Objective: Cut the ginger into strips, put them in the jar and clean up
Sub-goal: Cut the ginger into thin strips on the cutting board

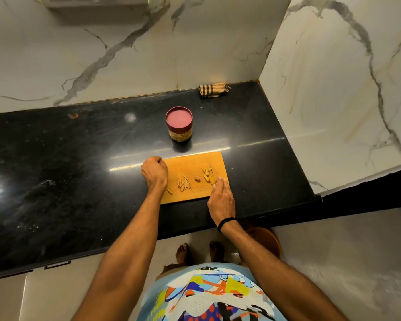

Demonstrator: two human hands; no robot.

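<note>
We're over the wooden cutting board point(195, 163) in the middle of the frame, on the black countertop point(79, 158). The left hand point(154, 171) is clenched on the board's left edge, we judge to keep it from sliding. The right hand point(220, 198) grasps the knife point(212, 172), its handle hidden in the palm and its thin blade edge-on against the ginger slices point(206, 177) at the board's right; mid-cut, we'd say. Left of the blade sits one small ginger chunk point(197, 179). Beyond it the cut strips point(184, 183) lie apart, which leaves the cutting spot free. We count roughly half a dozen, too tangled for an exact figure, plus one stray strip point(169, 191) by the left wrist. One jar point(180, 135) stands just above the board, within easy reach, with its pink lid point(178, 118) on. One checked cloth point(213, 90) lies upper right, handy for wiping up, we guess.
</note>
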